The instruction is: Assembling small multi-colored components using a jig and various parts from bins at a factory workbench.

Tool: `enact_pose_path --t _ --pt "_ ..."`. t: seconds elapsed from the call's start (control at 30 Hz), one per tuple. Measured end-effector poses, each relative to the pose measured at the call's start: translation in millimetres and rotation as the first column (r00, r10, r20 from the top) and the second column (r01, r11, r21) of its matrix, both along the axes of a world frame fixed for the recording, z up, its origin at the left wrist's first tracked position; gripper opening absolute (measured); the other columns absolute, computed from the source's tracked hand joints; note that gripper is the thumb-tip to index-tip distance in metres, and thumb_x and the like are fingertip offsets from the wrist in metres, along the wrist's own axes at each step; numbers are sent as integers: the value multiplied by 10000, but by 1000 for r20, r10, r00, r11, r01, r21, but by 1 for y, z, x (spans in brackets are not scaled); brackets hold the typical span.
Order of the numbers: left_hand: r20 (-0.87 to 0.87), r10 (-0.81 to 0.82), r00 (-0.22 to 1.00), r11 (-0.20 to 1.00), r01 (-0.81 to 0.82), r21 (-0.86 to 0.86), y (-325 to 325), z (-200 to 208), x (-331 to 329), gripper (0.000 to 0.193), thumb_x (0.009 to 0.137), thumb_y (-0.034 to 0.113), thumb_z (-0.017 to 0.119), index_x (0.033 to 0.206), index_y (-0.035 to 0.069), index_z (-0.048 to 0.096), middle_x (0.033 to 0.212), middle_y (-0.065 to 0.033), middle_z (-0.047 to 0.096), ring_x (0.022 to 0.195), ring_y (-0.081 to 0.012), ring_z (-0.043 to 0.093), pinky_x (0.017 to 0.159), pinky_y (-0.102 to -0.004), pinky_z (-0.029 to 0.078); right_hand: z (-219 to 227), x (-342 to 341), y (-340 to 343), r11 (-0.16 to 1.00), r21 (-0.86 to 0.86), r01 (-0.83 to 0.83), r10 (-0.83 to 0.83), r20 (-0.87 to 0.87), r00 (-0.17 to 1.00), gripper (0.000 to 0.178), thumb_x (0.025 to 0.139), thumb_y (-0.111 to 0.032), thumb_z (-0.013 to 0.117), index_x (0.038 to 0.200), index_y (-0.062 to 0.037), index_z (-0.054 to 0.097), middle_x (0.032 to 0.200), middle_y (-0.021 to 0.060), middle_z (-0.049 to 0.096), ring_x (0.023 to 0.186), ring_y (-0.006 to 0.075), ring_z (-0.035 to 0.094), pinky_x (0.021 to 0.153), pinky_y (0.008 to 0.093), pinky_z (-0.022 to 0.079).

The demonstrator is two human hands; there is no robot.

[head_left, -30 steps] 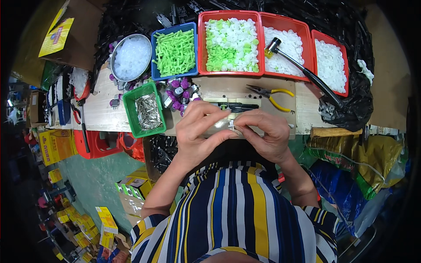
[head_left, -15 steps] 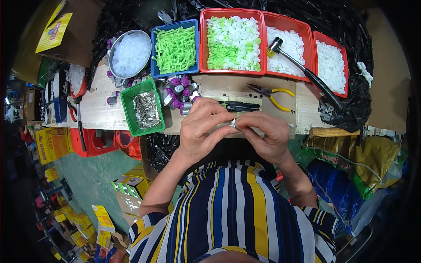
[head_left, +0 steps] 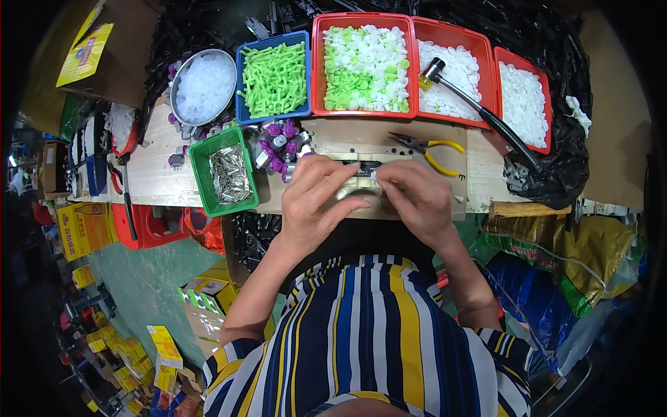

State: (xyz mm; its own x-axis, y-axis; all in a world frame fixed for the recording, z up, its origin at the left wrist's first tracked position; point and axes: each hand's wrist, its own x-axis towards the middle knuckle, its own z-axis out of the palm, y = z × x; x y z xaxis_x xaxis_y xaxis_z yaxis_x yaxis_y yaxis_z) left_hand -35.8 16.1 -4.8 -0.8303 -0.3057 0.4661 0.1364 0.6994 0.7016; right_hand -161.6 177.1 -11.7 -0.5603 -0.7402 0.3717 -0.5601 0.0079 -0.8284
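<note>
Looking down on the bench (head_left: 479, 177), we see the working spot only in part. The small black part (head_left: 366, 169) lies in the pale holding block (head_left: 361, 183), across the gap between the two hands; fingers cover portions of it, and we cannot make out how far it runs beneath them. A speck of white shows by the right fingertips, too small and too closely covered for us to name. The heap of black pieces (head_left: 208, 28) behind the bins fades into the dark rim of the view, and the striped shirt (head_left: 368, 333) is cut off by the lower edge.

Both forearms rise from the short sleeves and lean inward, so that the hands meet the block from either side. We note the left hand (head_left: 306, 198) with its back turned partly up, the forefinger stretched toward the black part and the thumb lying lower, well apart from it; nothing shows between them. The right hand (head_left: 424, 201) is bent over the other side, its fingers bunched at the black part; whether they pinch anything, we cannot tell. The two hands stand apart from each other.

Beside the right hand we find the yellow-handled pliers (head_left: 445, 143); beyond the left, the green bin (head_left: 253, 196) of metal pins (head_left: 231, 174).
</note>
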Motion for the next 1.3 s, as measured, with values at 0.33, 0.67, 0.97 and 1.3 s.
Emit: enact_pose_path --t 0.33,0.67,0.97,1.3 --pt "-13 71 997 925 -70 -372 10 -35 15 381 725 169 818 1068 49 706 996 -80 637 998 -291 588 787 -398 475 -18 -9 -16 990 58 132 -122 -158 980 125 744 -8 748 865 -21 721 825 72 521 808 219 513 702 335 418" --pt "-31 36 999 880 -46 -473 11 -42 9 412 723 180 798 1103 60 695 1049 -83 630 1035 -283 568 779 -384 445 -17 -16 -22 990 131 58 -38 -148 988 134 721 -15 759 848 -45 730 786 66 507 785 231 500 683 344 407" --pt "-12 37 999 869 -38 -494 11 -44 4 422 753 192 786 1140 61 677 1077 -87 614 1035 -283 552 782 -391 433 -12 -24 -21 987 150 -61 85 -156 984 128 725 4 734 844 -30 705 797 76 519 794 247 508 677 357 413" --pt "11 38 999 825 -25 -565 10 -42 1 387 795 202 753 1136 43 661 1067 -85 607 1034 -266 557 803 -393 415 -10 -29 -19 976 199 -86 114 -132 985 118 756 -11 722 873 -22 703 823 92 554 809 257 535 697 366 432"
